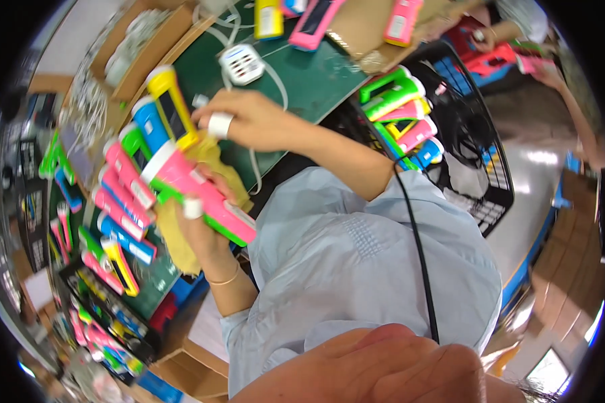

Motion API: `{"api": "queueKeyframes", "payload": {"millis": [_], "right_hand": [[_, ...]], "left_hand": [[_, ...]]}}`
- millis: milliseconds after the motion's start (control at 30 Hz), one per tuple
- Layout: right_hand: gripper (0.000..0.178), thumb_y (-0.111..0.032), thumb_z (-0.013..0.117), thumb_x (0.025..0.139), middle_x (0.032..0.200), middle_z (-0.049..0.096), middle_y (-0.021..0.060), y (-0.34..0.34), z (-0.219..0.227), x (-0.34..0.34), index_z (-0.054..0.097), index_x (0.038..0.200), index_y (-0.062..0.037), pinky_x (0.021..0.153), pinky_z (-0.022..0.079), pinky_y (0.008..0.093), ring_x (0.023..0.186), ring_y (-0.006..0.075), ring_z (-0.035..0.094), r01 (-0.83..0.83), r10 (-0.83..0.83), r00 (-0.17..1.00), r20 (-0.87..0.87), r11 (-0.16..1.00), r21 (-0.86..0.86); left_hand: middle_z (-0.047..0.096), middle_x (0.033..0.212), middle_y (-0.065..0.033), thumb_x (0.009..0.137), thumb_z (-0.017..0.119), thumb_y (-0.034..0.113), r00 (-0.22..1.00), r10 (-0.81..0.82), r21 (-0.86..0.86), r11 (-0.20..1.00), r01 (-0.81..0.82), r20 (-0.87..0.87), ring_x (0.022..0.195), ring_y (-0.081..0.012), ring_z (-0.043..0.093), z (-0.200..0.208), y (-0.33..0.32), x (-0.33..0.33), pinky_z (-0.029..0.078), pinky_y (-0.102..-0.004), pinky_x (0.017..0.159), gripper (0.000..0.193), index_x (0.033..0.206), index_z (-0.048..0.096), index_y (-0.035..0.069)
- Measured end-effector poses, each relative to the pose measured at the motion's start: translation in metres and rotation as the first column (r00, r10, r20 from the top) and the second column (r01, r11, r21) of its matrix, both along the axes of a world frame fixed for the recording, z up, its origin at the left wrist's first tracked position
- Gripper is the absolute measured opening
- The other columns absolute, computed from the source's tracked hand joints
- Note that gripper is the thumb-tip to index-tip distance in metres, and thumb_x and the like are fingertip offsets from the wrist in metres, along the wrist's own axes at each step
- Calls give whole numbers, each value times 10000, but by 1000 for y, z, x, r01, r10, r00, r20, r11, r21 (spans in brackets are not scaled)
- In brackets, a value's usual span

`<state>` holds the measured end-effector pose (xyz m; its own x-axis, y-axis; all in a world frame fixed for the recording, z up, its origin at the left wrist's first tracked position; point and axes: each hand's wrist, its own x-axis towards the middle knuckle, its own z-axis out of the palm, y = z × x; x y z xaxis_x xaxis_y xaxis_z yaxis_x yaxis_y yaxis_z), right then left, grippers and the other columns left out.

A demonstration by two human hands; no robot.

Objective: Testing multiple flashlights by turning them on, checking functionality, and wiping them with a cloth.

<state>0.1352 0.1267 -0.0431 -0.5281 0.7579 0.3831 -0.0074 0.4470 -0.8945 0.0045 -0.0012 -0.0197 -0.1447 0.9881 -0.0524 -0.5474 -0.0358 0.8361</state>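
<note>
My left hand (205, 225) is closed around a pink and green flashlight (188, 185), its wide white-rimmed head toward the upper left. White wraps cover a digit on each hand. Above it, my right hand (249, 117) has its fingers drawn together beside a standing yellow flashlight (171, 107). A small white piece shows near those fingertips; what they pinch, if anything, is too blurred to tell. A blue flashlight (151, 124) and several pink ones (124, 171) line up to the left. Yellow cloth (225, 168) lies under my left hand.
A white power cube (243, 64) with cables sits on the green table (316, 87). On my right is a black basket (501, 191) with flashlights. A cardboard box (117, 57) of cables stands far left. Another person's hand (551, 74) shows at the upper right.
</note>
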Motion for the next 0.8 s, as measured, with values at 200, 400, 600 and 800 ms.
{"api": "queueKeyframes", "payload": {"millis": [200,400,600,800], "right_hand": [[494,-334,675,771,988,601,146,-39,4,13,562,1078,36,720,462,299,885,170,579,-295,342,940,0,812,-503],[437,-281,695,730,862,524,168,-55,7,12,547,985,42,701,453,380,843,332,534,223,-248,962,115,955,194],[386,-300,615,822,775,537,152,-47,14,14,553,934,64,670,451,341,698,264,554,-179,221,967,126,944,-278],[481,-283,597,845,1024,624,141,-42,8,11,512,1186,45,835,441,285,939,143,560,-351,372,927,-58,799,-488]], "left_hand": [[484,1193,-120,858,594,211,999,30,208,978,-20,-44,1083,-228,492,3,32,0,345,-379,1005,591,1312,302,-30],[529,1049,-89,859,545,435,955,256,8,966,-260,147,961,-218,527,-4,50,4,438,-366,885,573,1235,398,28],[512,741,-81,842,332,656,978,172,166,968,-190,117,666,-212,496,1,49,9,420,-347,665,691,1049,493,17],[552,712,-114,819,302,683,984,165,144,974,-173,68,622,-224,520,-3,48,-7,437,-324,589,757,1027,515,-13]]}}
